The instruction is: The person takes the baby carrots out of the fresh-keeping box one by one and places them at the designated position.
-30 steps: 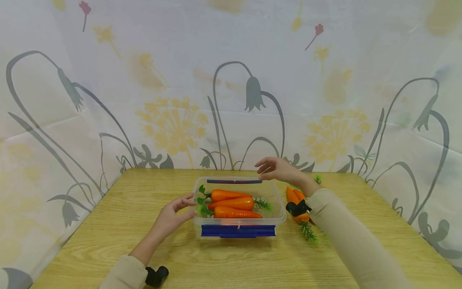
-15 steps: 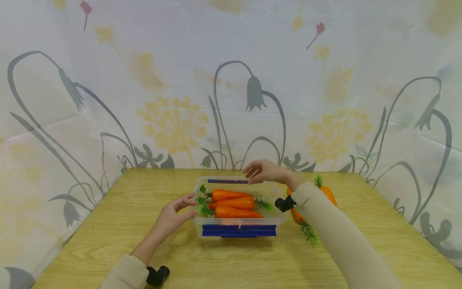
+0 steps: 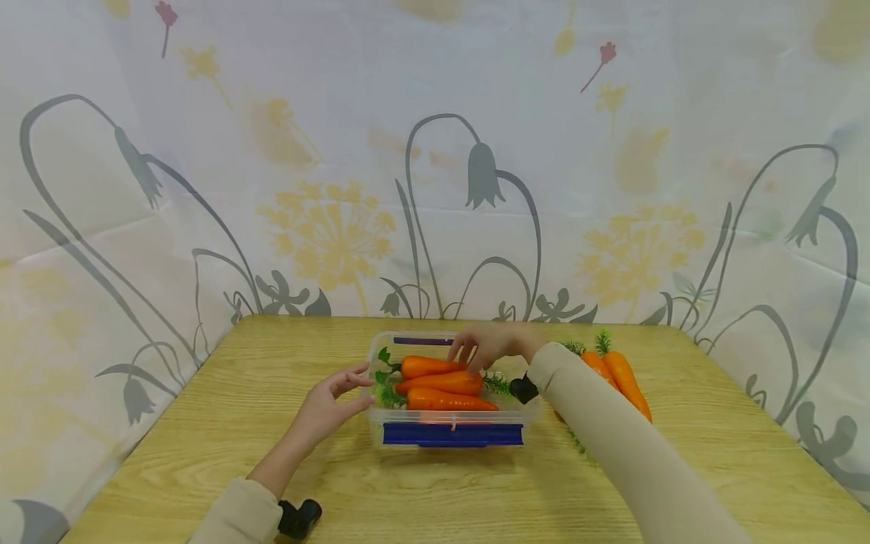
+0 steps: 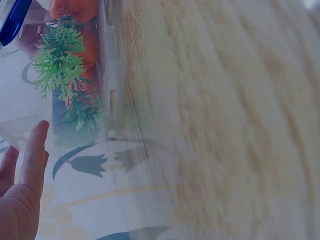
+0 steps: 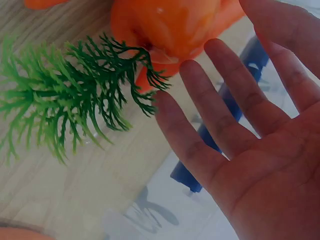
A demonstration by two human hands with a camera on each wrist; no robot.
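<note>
A clear plastic box [image 3: 530, 414] with blue latches holds three orange carrots [image 3: 451, 400] with green tops. My left hand [image 3: 329, 402] is at the box's left side, fingers loosely extended by the rim; in the left wrist view the fingers [image 4: 34, 155] stand beside the clear wall. Over the box's right half reaches my right hand [image 3: 492, 346], its fingertips close to the back and middle carrots. In the right wrist view its fingers [image 5: 215, 110] are spread beside a carrot [image 5: 165, 25] and its green top [image 5: 85, 90], gripping nothing. Whether a fingertip touches the carrot I cannot tell.
To the right of the box lie several more carrots [image 3: 628, 385] on the wooden table [image 3: 272, 378], partly covered by the right sleeve [image 3: 612, 446]. Behind the table hangs a flower-printed cloth [image 3: 435, 189].
My right hand has moved left and down, from above the box's back right corner to the carrots inside. More carrots at the right have come into view. The left hand has stayed put.
</note>
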